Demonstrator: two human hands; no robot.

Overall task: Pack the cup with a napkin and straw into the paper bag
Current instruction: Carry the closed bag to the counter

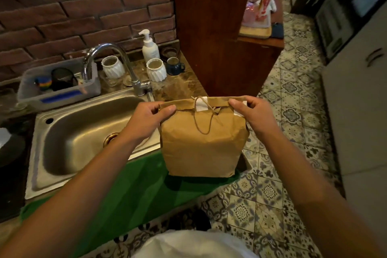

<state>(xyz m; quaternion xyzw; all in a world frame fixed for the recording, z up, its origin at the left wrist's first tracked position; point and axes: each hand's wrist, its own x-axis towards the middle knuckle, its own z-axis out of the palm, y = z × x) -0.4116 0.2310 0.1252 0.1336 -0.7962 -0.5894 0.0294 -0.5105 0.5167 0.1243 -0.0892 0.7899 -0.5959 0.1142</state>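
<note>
A brown paper bag [201,146] stands upright on a green cloth [134,190] at the counter's right end. Its top is folded over, and a twine handle hangs down its front. My left hand [146,117] pinches the left end of the folded top. My right hand [253,113] pinches the right end. White handle patches show near the fold. The cup, napkin and straw are not visible; the bag's inside is hidden.
A steel sink [79,138] with a curved tap [117,63] lies to the left. Behind it stand a soap pump bottle [149,47], two white ribbed cups [156,69], a dark mug [174,66] and a grey tub [58,84]. A wooden cabinet [217,27] rises behind the bag; patterned floor tiles lie to the right.
</note>
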